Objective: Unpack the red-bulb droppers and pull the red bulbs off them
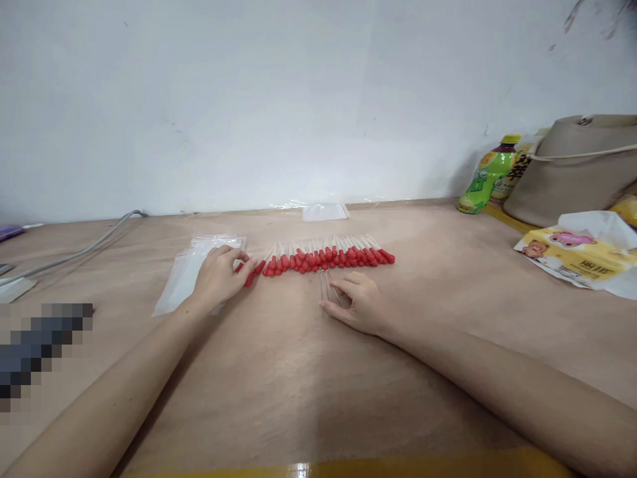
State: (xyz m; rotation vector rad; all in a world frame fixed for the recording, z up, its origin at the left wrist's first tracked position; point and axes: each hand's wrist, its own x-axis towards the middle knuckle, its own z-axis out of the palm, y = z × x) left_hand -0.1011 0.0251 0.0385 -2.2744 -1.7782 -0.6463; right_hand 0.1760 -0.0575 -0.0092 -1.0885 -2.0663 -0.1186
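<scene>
Currently, right hand: beside the clear sticks, its fingertips at them from the right, in front of the row of red-tipped sticks.
Right grip: thumb and fingers parted, clear sticks between or under the tips; whether any is pinched, I cannot tell.
Clear sticks, place and axis: on the counter, mostly running from the person toward the row, at least one slanting; their far ends reach just short of the red ends. The right hand is the nearer one.
Left hand: left of the row, partly over the plastic bags.
Left grip: fingers bent close around the loose red pieces; a firm hold cannot be told.
Loose red pieces, axis: slanting away and rightward, beside the row's left end.
Row, direction: spread left to right, red ends toward the person, pale stems toward the wall.
</scene>
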